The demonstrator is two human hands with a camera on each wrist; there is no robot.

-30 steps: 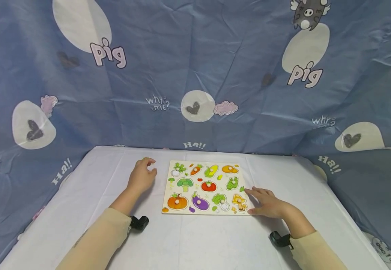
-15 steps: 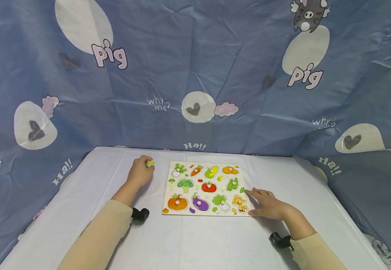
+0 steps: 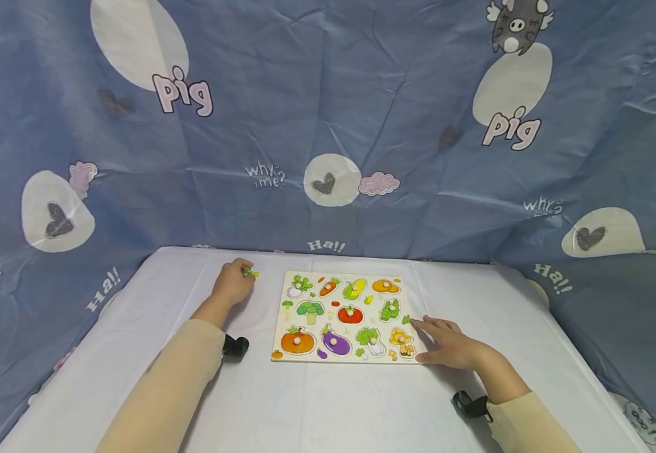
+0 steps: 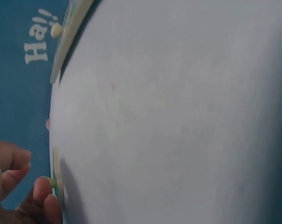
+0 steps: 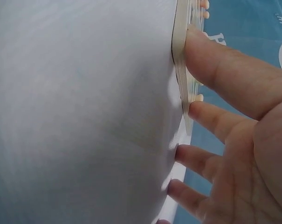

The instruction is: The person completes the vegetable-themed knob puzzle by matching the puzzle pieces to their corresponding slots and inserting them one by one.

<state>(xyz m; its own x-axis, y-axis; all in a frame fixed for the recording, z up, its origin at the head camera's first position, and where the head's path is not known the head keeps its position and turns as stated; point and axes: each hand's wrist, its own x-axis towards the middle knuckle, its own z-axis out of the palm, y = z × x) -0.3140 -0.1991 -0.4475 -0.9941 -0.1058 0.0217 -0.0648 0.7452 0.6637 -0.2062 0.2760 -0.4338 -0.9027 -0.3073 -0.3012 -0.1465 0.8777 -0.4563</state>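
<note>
In the head view, a wooden knob puzzle board with painted vegetables lies on the white table. Its broccoli recess shows no knob; the other shapes hold knobbed pieces. My left hand is left of the board, fingers curled beside a small green broccoli puzzle piece. In the left wrist view, the piece's edge and knob lie by a fingertip, while another digit stands apart from it; whether the hand pinches it is unclear. My right hand touches the board's right edge with spread thumb and forefinger.
A white cloth covers the table beneath the board. Blue printed fabric stands behind and along both sides. Black wrist cameras are strapped to both forearms, close above the table.
The broccoli piece, not visible a second ago, came into view by my left fingers and has turned slightly. My left hand shifted a little leftward and back. My right hand and the board stayed put.
</note>
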